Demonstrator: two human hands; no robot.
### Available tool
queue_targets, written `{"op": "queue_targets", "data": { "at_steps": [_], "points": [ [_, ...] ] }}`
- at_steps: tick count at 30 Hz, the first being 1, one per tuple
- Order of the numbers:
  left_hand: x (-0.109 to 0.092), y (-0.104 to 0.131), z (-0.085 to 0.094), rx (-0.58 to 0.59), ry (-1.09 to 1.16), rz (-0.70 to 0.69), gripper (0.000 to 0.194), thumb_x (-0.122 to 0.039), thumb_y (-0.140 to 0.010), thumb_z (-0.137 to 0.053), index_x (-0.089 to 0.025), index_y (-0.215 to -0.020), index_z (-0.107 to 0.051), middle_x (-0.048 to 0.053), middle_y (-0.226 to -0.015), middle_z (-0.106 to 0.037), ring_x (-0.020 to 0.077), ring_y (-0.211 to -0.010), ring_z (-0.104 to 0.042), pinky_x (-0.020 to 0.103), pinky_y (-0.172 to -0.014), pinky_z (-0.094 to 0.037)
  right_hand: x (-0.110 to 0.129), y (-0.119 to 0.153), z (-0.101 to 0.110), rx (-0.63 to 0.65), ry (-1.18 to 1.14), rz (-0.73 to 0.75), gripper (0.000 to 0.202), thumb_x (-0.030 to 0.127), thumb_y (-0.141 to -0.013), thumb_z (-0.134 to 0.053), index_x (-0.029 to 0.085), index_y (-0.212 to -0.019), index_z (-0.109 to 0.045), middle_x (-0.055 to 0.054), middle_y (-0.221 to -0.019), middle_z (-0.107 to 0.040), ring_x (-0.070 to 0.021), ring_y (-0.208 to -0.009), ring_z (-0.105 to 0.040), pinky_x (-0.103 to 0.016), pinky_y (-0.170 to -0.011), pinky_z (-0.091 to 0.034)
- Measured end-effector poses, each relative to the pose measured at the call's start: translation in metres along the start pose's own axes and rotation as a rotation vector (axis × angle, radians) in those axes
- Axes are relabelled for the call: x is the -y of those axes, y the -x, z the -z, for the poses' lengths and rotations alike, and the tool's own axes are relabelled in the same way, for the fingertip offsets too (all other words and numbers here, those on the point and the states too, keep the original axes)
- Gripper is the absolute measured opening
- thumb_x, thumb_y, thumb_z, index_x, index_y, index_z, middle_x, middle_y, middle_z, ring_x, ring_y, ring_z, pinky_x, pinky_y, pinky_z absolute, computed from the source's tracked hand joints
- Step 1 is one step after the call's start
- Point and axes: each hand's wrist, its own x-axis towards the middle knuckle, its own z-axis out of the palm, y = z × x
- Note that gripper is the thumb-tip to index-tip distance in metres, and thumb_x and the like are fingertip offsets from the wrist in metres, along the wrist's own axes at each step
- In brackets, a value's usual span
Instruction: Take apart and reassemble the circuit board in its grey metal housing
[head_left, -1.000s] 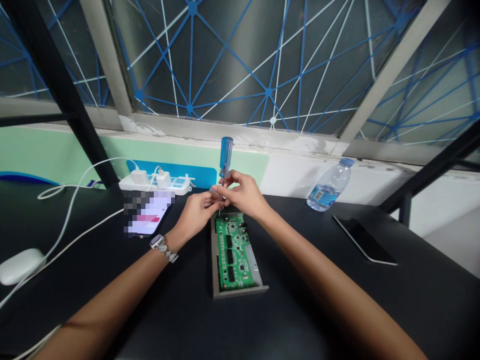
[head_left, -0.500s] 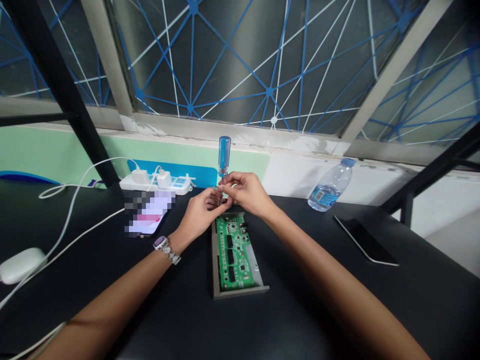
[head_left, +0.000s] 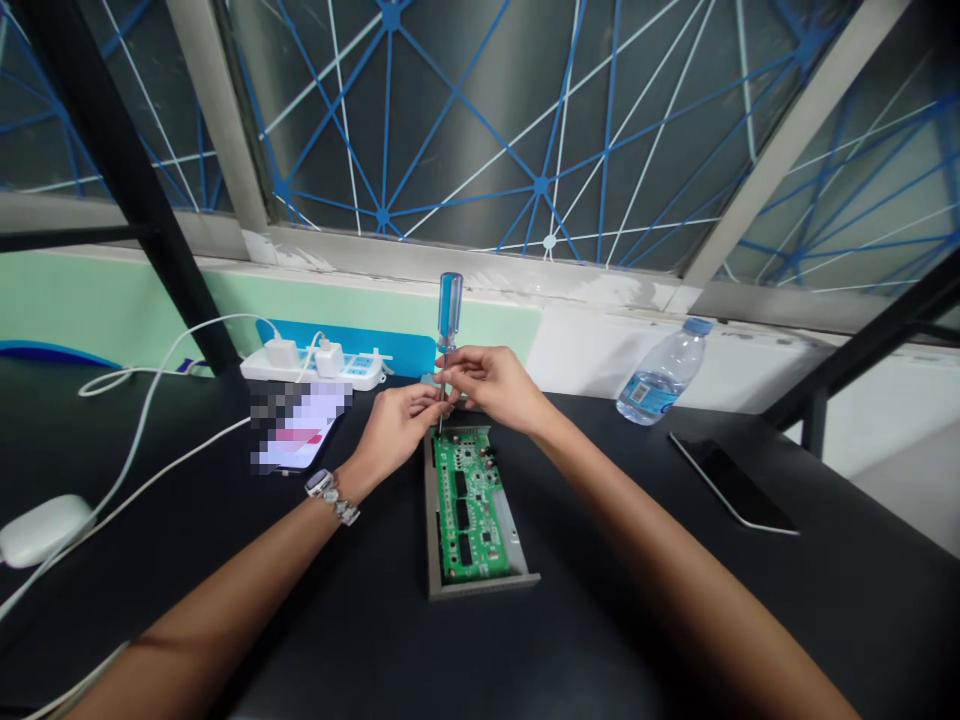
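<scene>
A screwdriver (head_left: 450,305) with a clear and blue handle stands upright over the far end of a green circuit board (head_left: 471,505). The board lies in a grey metal tray (head_left: 484,587). My right hand (head_left: 499,385) pinches the screwdriver's shaft just below the handle. My left hand (head_left: 394,430) has its thumb and fingertips closed around the lower shaft, close above the board's far left corner. The shaft's tip reaches down to that corner; whether a screw is there is too small to tell.
On the black table (head_left: 337,620), a lit phone (head_left: 304,425) and white power strip (head_left: 352,372) lie left, with cables and a white object (head_left: 46,530). A water bottle (head_left: 660,375) and dark phone (head_left: 731,480) are at right.
The fingers of my left hand have drawn closer together and slightly left on the shaft. More of the lower shaft now shows at the board's far left corner.
</scene>
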Motion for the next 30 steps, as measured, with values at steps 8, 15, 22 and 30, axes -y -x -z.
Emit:
{"op": "queue_targets", "data": {
  "at_steps": [8,15,22,30],
  "points": [
    [0.004,-0.002,0.004,0.130,0.024,-0.011,0.021,-0.026,-0.091,-0.058,-0.014,-0.102,-0.070,0.009,-0.098,-0.075,0.0218,-0.093,-0.071,0.034,-0.084,-0.057,-0.010,0.000,-0.006,-0.169,0.109,0.104,0.017,0.031,-0.080,-0.068,0.016,-0.075,-0.062,-0.002,-0.069,-0.065,-0.0128,-0.057,-0.061,-0.024,-0.053,-0.048],
    [-0.004,-0.001,0.003,0.143,0.036,0.006,0.021,-0.027,-0.091,-0.056,-0.013,-0.102,-0.069,0.011,-0.100,-0.074,0.0219,-0.094,-0.072,0.035,-0.087,-0.057,0.004,-0.001,0.001,-0.119,0.029,0.123,0.027,0.038,-0.082,-0.067,0.017,-0.098,-0.061,-0.006,-0.090,-0.066,-0.0172,-0.079,-0.065,-0.025,-0.056,-0.052],
    [-0.003,-0.002,0.004,0.151,0.031,0.017,0.021,-0.028,-0.091,-0.056,-0.014,-0.101,-0.068,0.012,-0.100,-0.074,0.0220,-0.096,-0.072,0.035,-0.087,-0.057,0.007,-0.004,0.009,-0.032,-0.160,0.086,0.029,0.039,-0.081,-0.069,0.016,-0.097,-0.061,-0.008,-0.095,-0.067,-0.0205,-0.087,-0.066,-0.024,-0.050,-0.055],
    [0.002,-0.002,0.005,0.159,0.027,0.018,0.021,-0.028,-0.092,-0.055,-0.015,-0.104,-0.067,0.012,-0.102,-0.075,0.0217,-0.098,-0.072,0.036,-0.088,-0.057,0.003,-0.009,0.012,-0.068,-0.184,0.100,0.032,0.038,-0.071,-0.078,0.017,-0.087,-0.059,-0.004,-0.088,-0.064,-0.0174,-0.081,-0.062,-0.022,-0.046,-0.052]
  ]
}}
